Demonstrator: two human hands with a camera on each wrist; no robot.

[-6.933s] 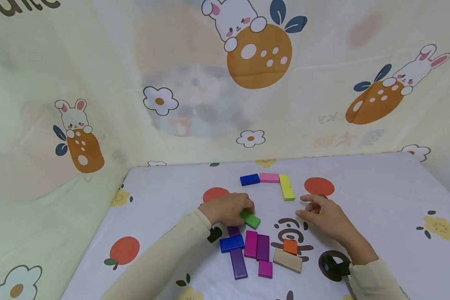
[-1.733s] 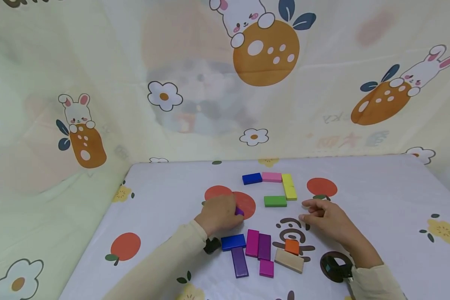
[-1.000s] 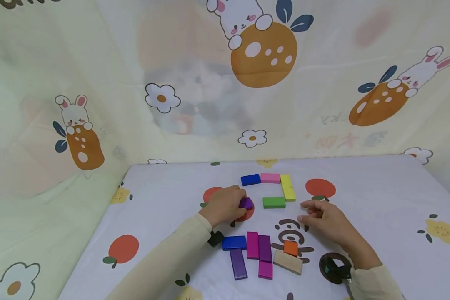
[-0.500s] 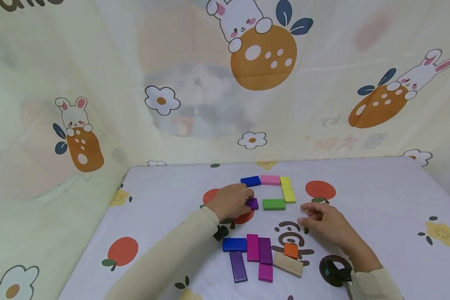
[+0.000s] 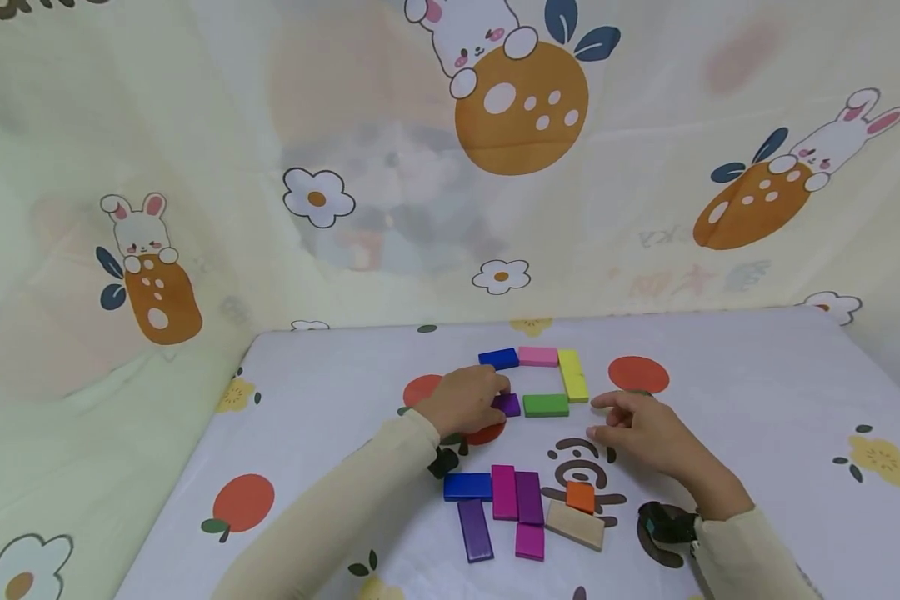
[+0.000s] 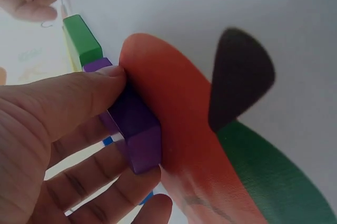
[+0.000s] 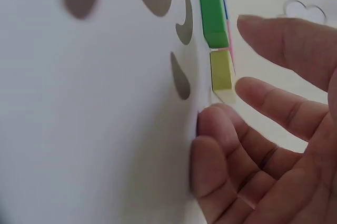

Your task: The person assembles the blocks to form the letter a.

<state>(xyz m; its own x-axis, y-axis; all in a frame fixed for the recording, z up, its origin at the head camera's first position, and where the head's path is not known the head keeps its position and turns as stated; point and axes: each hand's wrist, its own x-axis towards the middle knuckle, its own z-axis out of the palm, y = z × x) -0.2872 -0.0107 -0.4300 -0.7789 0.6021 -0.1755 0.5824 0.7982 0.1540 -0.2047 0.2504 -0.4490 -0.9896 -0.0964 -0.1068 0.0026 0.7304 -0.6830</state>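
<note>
My left hand [image 5: 465,402] pinches a purple block [image 6: 138,124] between thumb and fingers, flat on the table. Its far end meets or nearly meets the left end of a green block [image 5: 546,406]. Beyond them a blue block [image 5: 498,359], a pink block [image 5: 537,357] and a yellow block [image 5: 573,376] lie in a bent line, and the yellow one runs down toward the green one's right end. To the right of these, my right hand [image 5: 641,429] rests at the tabletop with loosely bent fingers, holding nothing. In the right wrist view its fingertips are close to the yellow block [image 7: 221,70].
Nearer the front lie loose blocks: blue [image 5: 468,487], violet [image 5: 476,531], magenta [image 5: 504,492], dark purple [image 5: 528,497], a short magenta [image 5: 529,542], orange [image 5: 580,497] and beige [image 5: 574,525]. A printed cloth [image 5: 390,100] hangs behind the table [image 5: 735,375].
The green block, earlier in my left hand, now lies below the yellow one. My left hand has since taken the purple block and brought it right, up to the green block. My right hand has barely moved.
</note>
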